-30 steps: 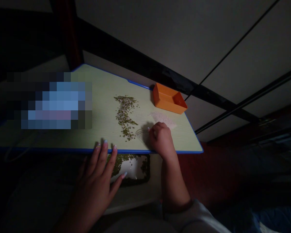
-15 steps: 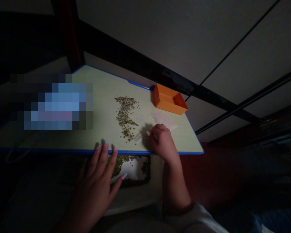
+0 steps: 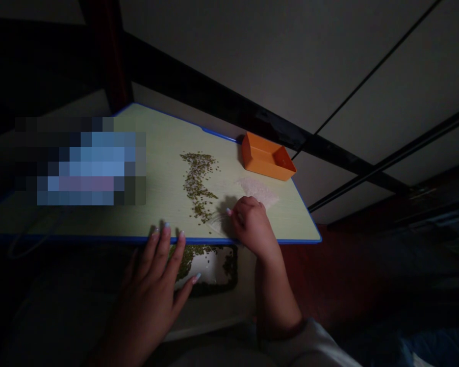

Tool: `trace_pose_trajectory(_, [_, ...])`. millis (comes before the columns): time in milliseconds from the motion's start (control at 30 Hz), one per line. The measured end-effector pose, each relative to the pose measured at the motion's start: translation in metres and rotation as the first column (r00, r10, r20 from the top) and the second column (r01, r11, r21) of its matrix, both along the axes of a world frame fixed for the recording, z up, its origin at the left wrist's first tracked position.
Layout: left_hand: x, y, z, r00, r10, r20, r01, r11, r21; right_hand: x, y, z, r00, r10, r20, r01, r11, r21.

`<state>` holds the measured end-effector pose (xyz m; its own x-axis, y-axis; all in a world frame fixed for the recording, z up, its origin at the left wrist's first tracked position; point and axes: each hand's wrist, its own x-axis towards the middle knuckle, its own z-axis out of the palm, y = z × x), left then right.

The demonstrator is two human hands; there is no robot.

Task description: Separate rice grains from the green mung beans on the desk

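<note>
My right hand [image 3: 252, 224] is closed, fingers pinched round a thin, see-through piece [image 3: 215, 222] with a curved edge; its kind cannot be made out. That piece lies against the table top, touching the lower end of a strip of small green beans mixed with pale grains [image 3: 197, 178]. Just beyond my right knuckles is a flat heap of whitish grains [image 3: 258, 189]. My left hand [image 3: 155, 272] is open, fingers spread, its fingertips at the table's blue front edge. Under its thumb side, below the table, sits a white container [image 3: 210, 265] with green beans in it.
The pale table top [image 3: 156, 153] has a blue rim. An orange open box [image 3: 268, 158] stands at the back right, close to a panelled wall or cabinet [image 3: 290, 66]. A blurred blue patch [image 3: 95, 163] covers the left side, with a thin loop of cord [image 3: 25, 250] near it.
My right hand has shifted slightly left with the clear piece, whose edge is now closer to the lowest beans. My left hand has stayed put.
</note>
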<state>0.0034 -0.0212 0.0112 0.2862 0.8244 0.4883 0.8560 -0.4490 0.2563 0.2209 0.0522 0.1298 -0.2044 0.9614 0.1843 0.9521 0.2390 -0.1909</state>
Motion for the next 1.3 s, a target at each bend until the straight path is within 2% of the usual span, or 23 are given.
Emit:
trace_pose_trajectory(200, [-0.001,0.0,-0.001,1.0,-0.003,-0.007,0.003,1.0,0.0,-0.001,0.004,-0.004,0.999,-0.044,0.018,0.043,0.998,0.038])
trace_pose_trajectory(467, [-0.001,0.0,-0.001,1.0,0.001,-0.028,-0.001,1.0,0.031,0.001,0.003,-0.003,0.995,-0.086,0.059,0.086,0.996,0.018])
trace_pose_trajectory(967, [0.003,0.001,0.003,1.0,0.015,-0.011,-0.014,0.999,0.049,0.01,0.005,-0.011,0.981,-0.194,0.007,0.193,0.978,0.082])
trace_pose_trajectory(1300, [0.003,0.0,0.005,1.0,0.013,-0.025,-0.011,0.998,0.055,0.006,0.014,-0.014,0.983,-0.185,0.008,0.184,0.979,0.089])
